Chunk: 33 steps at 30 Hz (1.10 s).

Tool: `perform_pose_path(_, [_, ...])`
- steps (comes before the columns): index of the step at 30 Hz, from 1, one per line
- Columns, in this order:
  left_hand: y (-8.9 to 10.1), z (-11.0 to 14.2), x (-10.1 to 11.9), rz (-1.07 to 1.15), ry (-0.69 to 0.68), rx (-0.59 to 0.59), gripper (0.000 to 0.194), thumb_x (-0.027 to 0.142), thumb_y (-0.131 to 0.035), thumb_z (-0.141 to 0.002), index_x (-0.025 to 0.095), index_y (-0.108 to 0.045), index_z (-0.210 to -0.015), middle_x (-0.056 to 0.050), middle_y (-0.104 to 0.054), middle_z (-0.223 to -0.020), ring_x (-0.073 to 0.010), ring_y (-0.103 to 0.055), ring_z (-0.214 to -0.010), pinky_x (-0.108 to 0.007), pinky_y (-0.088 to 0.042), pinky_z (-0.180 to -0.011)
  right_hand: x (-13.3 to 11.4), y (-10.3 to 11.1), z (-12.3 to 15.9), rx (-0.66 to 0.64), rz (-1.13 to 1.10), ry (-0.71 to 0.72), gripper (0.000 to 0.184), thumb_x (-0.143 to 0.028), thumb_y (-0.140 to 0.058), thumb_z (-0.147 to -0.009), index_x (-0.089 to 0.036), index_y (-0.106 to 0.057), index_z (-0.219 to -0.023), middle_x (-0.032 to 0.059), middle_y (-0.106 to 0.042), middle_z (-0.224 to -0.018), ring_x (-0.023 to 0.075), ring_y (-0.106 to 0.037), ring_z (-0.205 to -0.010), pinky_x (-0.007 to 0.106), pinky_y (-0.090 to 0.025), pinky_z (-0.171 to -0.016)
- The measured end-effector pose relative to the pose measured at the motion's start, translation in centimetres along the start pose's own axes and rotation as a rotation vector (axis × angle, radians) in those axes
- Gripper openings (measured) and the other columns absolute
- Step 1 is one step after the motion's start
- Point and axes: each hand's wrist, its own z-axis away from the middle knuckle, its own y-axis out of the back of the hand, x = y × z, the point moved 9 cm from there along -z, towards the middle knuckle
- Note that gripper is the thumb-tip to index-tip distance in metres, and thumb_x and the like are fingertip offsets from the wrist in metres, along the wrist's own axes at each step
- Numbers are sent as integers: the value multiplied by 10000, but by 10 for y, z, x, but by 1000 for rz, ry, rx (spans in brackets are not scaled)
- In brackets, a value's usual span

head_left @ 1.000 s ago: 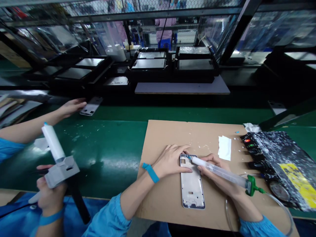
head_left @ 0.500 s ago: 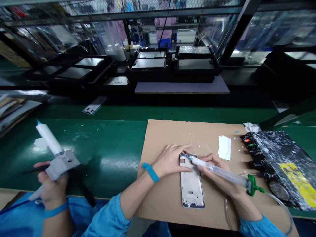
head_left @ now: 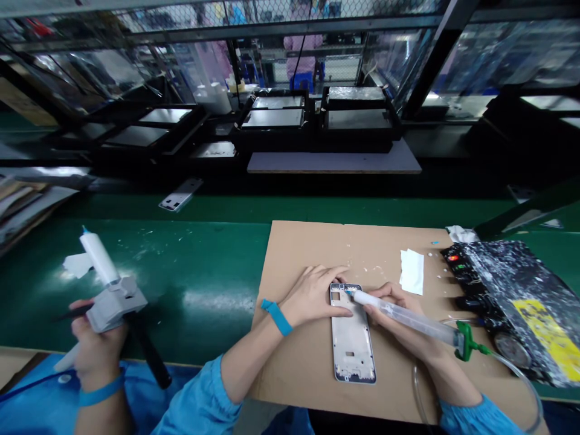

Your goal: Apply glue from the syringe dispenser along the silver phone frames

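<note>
A silver phone frame [head_left: 353, 341] with cut-outs lies lengthwise on a cardboard sheet [head_left: 299, 380]. My left hand [head_left: 312, 293], a blue band on its wrist, grips the frame's top left corner between thumb and fingers. My right hand [head_left: 394, 308] is wrapped round a clear glue syringe [head_left: 412, 320], which slants down to the left. Its fine blue tip meets the frame near the top edge, or hovers just above; I cannot tell which. At the syringe's rear, a green cap [head_left: 464, 341] joins a clear air tube [head_left: 521, 377].
A speckled dispenser box [head_left: 512, 290] with knobs and a gauge stands right. White paper [head_left: 412, 272] lies near my right hand. At left, a co-worker's hand [head_left: 97, 350] holds a white glue applicator [head_left: 115, 302]. Another phone frame [head_left: 181, 194] and black trays [head_left: 312, 136] are beyond.
The syringe tip has shifted very slightly right along the frame's top. The far phone frame has slid a little right. The co-worker's applicator has moved slightly right and down.
</note>
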Motion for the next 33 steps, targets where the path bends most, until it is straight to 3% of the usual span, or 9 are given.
perform_pose_path(15, [6, 2, -4, -23, 22, 26, 995, 590, -993, -831, 357, -511, -1670, -35, -784, -1412, -328, -690, -1327, -490, -506, -1204, 13, 11, -3, 47, -131, 58, 476, -653, -935, -881, -235, -725, -969, 14, -696, -642, 207, -611, -560, 340, -470, -550])
perform_pose_path(21, [30, 4, -23, -217, 82, 85, 1065, 777, -924, -822, 324, -511, -1694, -122, -583, -1707, -414, -532, -1579, -588, -432, -1323, 12, 21, -6, 210, -218, 109, 550, -707, -945, -828, -218, -718, -938, -10, -625, -587, 177, -563, -513, 284, -420, -504])
perform_pose_path(24, [65, -10, -54, -405, 286, 214, 1126, 824, -876, -831, 248, -497, -1721, -191, -379, -1857, -492, -360, -1710, -654, -343, -1386, 8, 24, -7, 265, -243, 115, 600, -759, -941, -793, -218, -709, -912, -9, -605, -557, 163, -528, -490, 267, -379, -493])
perform_pose_path(27, [124, -23, -76, -599, 443, 538, 979, 766, -693, -1007, 182, -452, -1755, -220, -218, -1916, -475, -242, -1769, -679, -228, -1432, 6, 26, -4, 290, -228, 94, 615, -794, -927, -778, -230, -718, -904, 5, -608, -546, 174, -506, -475, 285, -351, -482])
perform_pose_path(29, [160, -23, -93, -650, 517, 698, 873, 714, -568, -1087, 177, -439, -1762, -205, -224, -1919, -428, -280, -1763, -659, -225, -1439, 6, 28, -1, 307, -223, 86, 571, -780, -908, -809, -246, -738, -921, 14, -619, -555, 187, -500, -475, 301, -340, -479])
perform_pose_path(33, [221, 8, -144, -643, 744, 824, 795, 606, -564, -1089, 108, -492, -1705, -266, -310, -1875, -447, -360, -1717, -683, -281, -1406, 8, 26, -1, 276, -216, 112, 429, -701, -890, -862, -289, -785, -916, 25, -633, -567, 215, -533, -482, 327, -370, -481])
